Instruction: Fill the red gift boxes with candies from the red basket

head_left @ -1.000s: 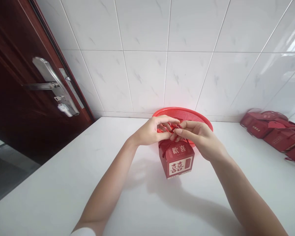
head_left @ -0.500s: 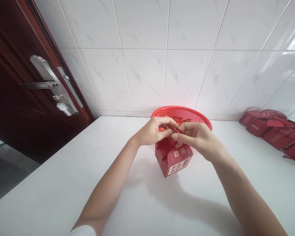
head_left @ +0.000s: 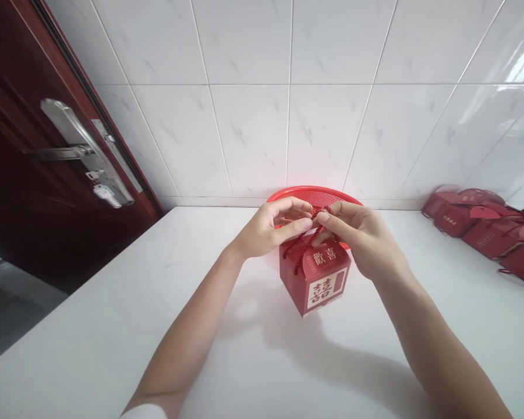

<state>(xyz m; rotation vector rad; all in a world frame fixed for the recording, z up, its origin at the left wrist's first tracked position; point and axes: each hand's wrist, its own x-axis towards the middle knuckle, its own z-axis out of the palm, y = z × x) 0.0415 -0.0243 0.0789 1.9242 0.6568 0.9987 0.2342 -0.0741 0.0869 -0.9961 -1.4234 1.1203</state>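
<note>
A small red box (head_left: 315,279) with pale Chinese characters is in the middle, below both hands. Twisted red cord (head_left: 308,247) runs from its top up to the fingers. My left hand (head_left: 273,228) pinches the cord between thumb and fingers from the left. From the right, my right hand (head_left: 360,235) grips the same cord, its thumb close to the left thumb. The fingertips partly hide the cord's upper end. Behind the hands, a red mesh basket (head_left: 310,191) is largely covered by them.
Several red boxes (head_left: 484,235) with cords lie at the right against the tiled wall (head_left: 253,139). The white table (head_left: 157,297) extends around the box. At the left is a dark red door (head_left: 21,174) with a metal handle and keys.
Both hands have risen slightly with the cord, and it looks more stretched. The box's front face shows more fully. The whole view has shifted a little.
</note>
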